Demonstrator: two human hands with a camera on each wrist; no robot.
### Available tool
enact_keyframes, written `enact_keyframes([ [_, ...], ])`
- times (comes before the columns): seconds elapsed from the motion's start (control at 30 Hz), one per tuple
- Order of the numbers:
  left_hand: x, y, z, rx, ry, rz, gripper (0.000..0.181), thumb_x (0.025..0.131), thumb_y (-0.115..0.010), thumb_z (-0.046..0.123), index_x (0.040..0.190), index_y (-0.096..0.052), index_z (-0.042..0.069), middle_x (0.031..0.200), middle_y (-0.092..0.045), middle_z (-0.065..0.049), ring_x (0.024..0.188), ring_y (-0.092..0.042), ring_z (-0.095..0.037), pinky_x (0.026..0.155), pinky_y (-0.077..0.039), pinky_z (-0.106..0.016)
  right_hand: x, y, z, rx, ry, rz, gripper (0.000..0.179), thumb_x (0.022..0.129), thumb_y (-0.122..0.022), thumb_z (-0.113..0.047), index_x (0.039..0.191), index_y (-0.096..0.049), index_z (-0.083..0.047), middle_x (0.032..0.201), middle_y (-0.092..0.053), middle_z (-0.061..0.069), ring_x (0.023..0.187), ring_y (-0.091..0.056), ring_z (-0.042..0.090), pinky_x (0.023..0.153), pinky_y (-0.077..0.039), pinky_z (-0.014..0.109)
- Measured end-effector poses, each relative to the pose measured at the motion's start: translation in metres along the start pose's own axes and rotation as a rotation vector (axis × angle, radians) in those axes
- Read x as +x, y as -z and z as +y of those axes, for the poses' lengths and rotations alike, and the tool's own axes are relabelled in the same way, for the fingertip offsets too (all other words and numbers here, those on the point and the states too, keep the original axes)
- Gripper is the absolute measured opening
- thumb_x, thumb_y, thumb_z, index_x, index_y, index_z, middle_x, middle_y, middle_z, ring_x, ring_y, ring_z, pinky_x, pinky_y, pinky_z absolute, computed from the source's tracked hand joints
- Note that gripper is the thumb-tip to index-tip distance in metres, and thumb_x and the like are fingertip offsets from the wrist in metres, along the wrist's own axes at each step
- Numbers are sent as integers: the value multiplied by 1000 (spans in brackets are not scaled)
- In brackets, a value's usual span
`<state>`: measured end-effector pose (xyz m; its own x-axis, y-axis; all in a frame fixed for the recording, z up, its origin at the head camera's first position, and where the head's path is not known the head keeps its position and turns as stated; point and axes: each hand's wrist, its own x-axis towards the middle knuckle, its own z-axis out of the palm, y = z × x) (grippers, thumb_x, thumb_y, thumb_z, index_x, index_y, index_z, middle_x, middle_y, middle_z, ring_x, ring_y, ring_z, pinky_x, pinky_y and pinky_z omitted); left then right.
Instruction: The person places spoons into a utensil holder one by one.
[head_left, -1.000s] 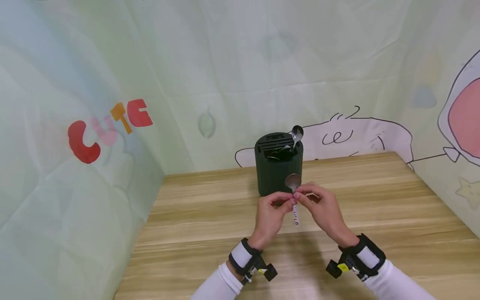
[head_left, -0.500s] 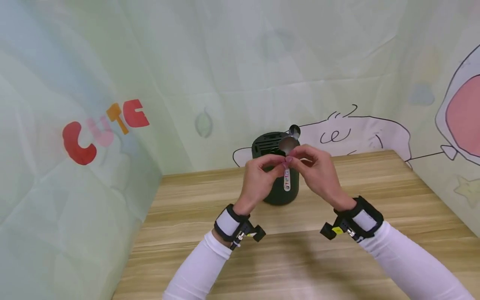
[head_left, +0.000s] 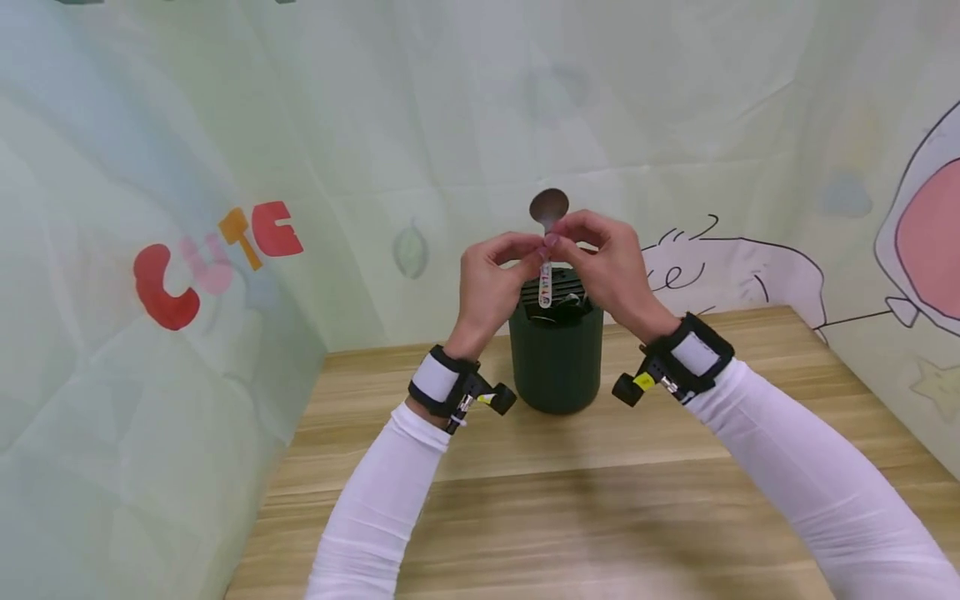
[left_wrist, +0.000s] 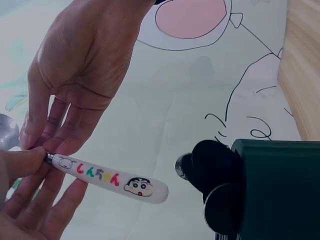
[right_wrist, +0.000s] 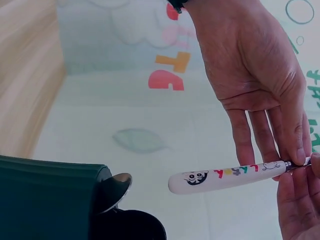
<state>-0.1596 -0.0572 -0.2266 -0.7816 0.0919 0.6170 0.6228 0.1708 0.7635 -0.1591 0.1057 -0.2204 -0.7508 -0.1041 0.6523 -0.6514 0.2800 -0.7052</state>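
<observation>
Both hands pinch one spoon [head_left: 546,283] at its neck, bowl up and handle down, above a dark green cutlery holder [head_left: 557,367]. The left hand [head_left: 491,279] grips it from the left and the right hand [head_left: 607,262] from the right, thumbs meeting fingertips. In the left wrist view the white spoon handle [left_wrist: 110,177] carries colourful characters and a cartoon face. The right wrist view shows the same handle [right_wrist: 225,178], its rounded end pointing toward the holder [right_wrist: 50,197]. Spoon bowls [left_wrist: 220,202] stick out of the holder's opening.
The holder stands near the back of a wood-grain table [head_left: 450,517]. A pale printed cloth [head_left: 360,125] hangs behind and at both sides, with a red and orange word at left and a cartoon drawing at right.
Both hands have risen from in front of the holder to above its top, carrying the spoon up and slightly left. The pinch on its neck stays the same.
</observation>
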Motion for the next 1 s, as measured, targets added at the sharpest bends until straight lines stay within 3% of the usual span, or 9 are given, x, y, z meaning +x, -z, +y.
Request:
enact_keyframes([
  [0.2,14,0,-12,-7,19,7,17,90,-71,13,103,-75,3,101,-75,-14,88,-72,-19,75,-60,-29,16,-5,10,-6,-26,-3,20,95,-64,-18,108,-69,-4,103,-70,13,98,-67,17,97,-54,39],
  [0.37,22,-5,-31,-11,42,6,18,91,-70,15,104,-74,3,103,-74,-15,92,-72,-20,76,-60,-29,23,-10,24,-14,-75,-8,20,95,-65,-18,108,-70,-4,104,-71,15,100,-68,21,95,-55,38],
  [0.77,12,-11,-71,18,112,-17,17,91,-71,17,102,-75,6,103,-75,-12,96,-71,-19,80,-59,-29,16,-14,56,-8,-183,-93,16,94,-66,-17,105,-70,-6,104,-74,14,102,-70,24,97,-52,43],
  [1.0,7,-12,-86,28,169,-45,18,91,-71,19,103,-74,6,102,-75,-11,91,-72,-16,77,-59,-27,12,-17,69,-80,-225,-127,15,94,-67,-19,103,-71,-8,102,-74,12,102,-66,22,94,-49,42],
])
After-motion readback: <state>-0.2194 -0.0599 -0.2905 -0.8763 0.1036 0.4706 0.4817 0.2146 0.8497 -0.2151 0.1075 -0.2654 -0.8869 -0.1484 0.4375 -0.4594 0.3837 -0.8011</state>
